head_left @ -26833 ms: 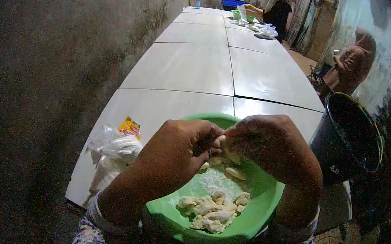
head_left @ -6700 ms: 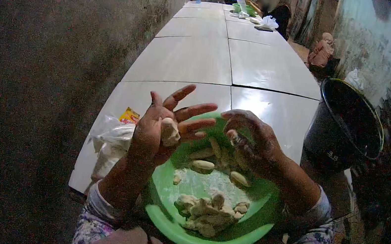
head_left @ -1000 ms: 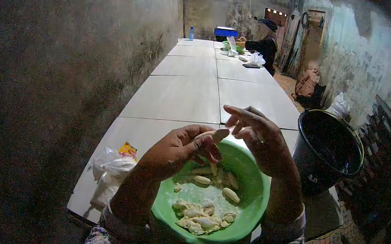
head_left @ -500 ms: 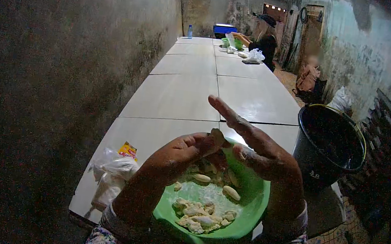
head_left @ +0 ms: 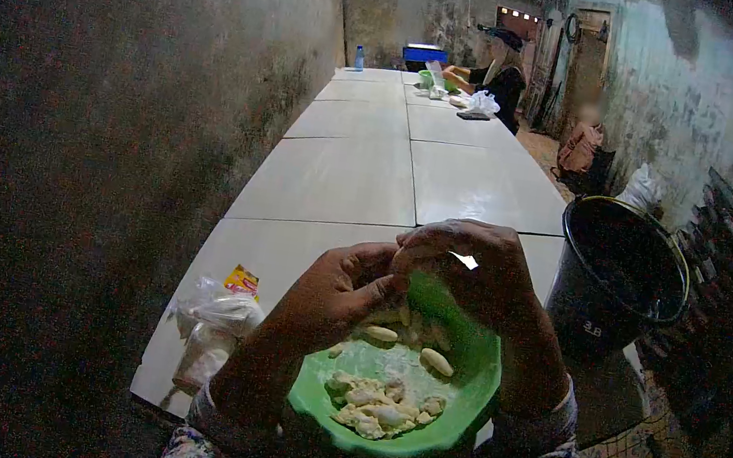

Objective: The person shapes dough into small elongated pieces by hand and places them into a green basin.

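My left hand [head_left: 356, 291] and my right hand [head_left: 472, 261] meet above a green bowl [head_left: 479, 376]. The left fingers are closed, thumb pressed inward, around a small piece of dough that their grip now hides. My right fingers bend down over the left fingertips and touch them. Inside the bowl lies a crumbly lump of dough [head_left: 374, 410] on the near side, dusted with flour. Past it rest several shaped oblong pieces, among them one dough roll [head_left: 437, 363] at the right and another roll [head_left: 381, 333] nearer the middle.
Left of the bowl are a clear plastic bag [head_left: 218, 316] and a yellow packet [head_left: 243, 281]. A black bucket [head_left: 601, 290] stands at the right. The long white table [head_left: 336, 178] runs to a person [head_left: 501, 84] working at its far end; another person [head_left: 581, 147] sits beyond.
My right hand has come down from its raised, stretched pose and curled over the left fingertips. The dough piece that showed between my left fingers is now covered.
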`<state>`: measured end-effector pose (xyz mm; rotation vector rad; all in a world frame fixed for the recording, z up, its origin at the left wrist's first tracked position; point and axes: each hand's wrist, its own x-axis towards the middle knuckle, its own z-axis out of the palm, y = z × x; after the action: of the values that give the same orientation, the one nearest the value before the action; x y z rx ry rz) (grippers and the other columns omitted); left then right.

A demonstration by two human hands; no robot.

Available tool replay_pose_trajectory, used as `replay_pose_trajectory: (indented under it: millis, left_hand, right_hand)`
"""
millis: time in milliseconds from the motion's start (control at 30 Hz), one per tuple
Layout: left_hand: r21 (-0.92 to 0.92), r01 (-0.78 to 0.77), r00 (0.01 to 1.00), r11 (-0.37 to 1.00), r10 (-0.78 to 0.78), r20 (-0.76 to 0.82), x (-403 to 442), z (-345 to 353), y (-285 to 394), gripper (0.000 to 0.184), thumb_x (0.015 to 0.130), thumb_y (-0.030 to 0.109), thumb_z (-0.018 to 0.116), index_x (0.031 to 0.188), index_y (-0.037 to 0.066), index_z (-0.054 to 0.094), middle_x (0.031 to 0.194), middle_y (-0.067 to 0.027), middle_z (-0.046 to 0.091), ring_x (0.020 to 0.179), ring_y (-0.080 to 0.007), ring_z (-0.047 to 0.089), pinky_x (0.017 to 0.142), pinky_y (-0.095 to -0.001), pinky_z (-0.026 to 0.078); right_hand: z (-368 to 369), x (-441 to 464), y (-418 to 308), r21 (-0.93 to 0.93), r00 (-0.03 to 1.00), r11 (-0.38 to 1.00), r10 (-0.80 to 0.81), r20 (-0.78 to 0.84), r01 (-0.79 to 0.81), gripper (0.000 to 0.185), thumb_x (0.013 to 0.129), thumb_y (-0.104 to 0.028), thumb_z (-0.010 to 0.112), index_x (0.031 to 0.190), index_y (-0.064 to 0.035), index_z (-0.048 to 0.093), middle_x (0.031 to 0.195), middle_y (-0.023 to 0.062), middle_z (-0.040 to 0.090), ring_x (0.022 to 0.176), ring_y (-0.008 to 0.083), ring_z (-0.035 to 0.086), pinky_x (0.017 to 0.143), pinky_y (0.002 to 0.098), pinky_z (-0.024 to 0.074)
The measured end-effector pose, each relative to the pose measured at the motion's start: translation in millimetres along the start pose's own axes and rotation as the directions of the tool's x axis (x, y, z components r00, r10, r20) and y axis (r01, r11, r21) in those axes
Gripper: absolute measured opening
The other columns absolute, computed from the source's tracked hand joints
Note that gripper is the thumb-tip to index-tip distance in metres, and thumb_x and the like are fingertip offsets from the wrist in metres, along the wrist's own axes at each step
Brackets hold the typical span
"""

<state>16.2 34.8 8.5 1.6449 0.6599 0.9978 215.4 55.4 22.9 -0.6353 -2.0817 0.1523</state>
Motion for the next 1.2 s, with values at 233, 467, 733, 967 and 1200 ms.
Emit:
replay_pose_trajectory:
  millis: [233, 467, 733, 967, 1200]
  left_hand:
    - [-0.067, -0.071, 0.997, 0.995, 0.069, -0.028, 2.9, 3.7, -15.0, 0.029, 0.085, -0.003, 0.037, 0.106, -0.004, 0.057, 0.093, -0.0081, 0.062, 0.085, -0.0126, 0.059, 0.079, -0.0290, 0.051]
    - [-0.053, 0.018, 1.000, 0.998, -0.019, -0.019, 1.7, 1.0, -4.0, 0.032, 0.098, 0.022, 0.042, 0.116, -0.003, 0.052, 0.096, -0.0091, 0.061, 0.088, -0.0120, 0.059, 0.076, -0.0266, 0.051]
    - [0.185, -0.093, 0.991, 0.978, 0.109, -0.077, -0.3, 9.4, -6.8, 0.030, 0.095, 0.016, 0.044, 0.114, -0.006, 0.055, 0.096, -0.0142, 0.062, 0.086, -0.0182, 0.061, 0.079, -0.0301, 0.050]
    - [0.284, -0.121, 0.991, 0.951, 0.130, -0.013, 0.0, 4.2, 3.9, 0.027, 0.094, 0.015, 0.051, 0.111, -0.005, 0.059, 0.102, -0.0120, 0.056, 0.088, -0.0166, 0.058, 0.078, -0.0297, 0.050]
    - [0.120, -0.114, 0.984, 0.986, 0.129, -0.125, 3.0, -2.3, -7.9, 0.028, 0.091, 0.006, 0.052, 0.117, -0.006, 0.055, 0.104, -0.0138, 0.064, 0.094, -0.0151, 0.061, 0.085, -0.0292, 0.049]
  right_hand:
    - [3.6, -6.4, 6.5, 0.123, 0.998, 0.991, 0.049, 0.026, -0.051, 0.025, 0.084, -0.007, 0.061, 0.109, -0.0026, 0.061, 0.102, 0.0126, 0.067, 0.091, 0.0211, 0.066, 0.081, 0.0325, 0.0518]
    - [-19.5, -2.2, 5.8, 0.568, 0.915, 0.718, 0.346, 0.209, -0.401, 0.039, 0.094, -0.026, 0.051, 0.124, -0.0003, 0.052, 0.112, 0.0151, 0.062, 0.102, 0.0189, 0.059, 0.087, 0.0301, 0.0473]
    - [-1.0, -2.6, -12.4, 0.011, 0.985, 0.987, 0.159, 0.066, -0.160, 0.011, 0.079, -0.002, 0.066, 0.087, 0.0008, 0.060, 0.085, 0.0118, 0.064, 0.074, 0.0215, 0.063, 0.067, 0.0314, 0.0504]
    - [-4.1, -2.4, -22.7, -0.122, 0.990, 0.991, 0.063, 0.123, -0.047, 0.012, 0.075, -0.003, 0.063, 0.085, -0.0005, 0.057, 0.076, 0.0121, 0.059, 0.071, 0.0309, 0.061, 0.062, 0.0355, 0.0484]
    - [-16.4, -9.6, -15.1, 0.095, 0.977, 0.981, 0.155, 0.147, -0.170, 0.035, 0.083, -0.005, 0.061, 0.118, -0.0050, 0.059, 0.100, 0.0113, 0.065, 0.087, 0.0211, 0.064, 0.077, 0.0332, 0.0517]
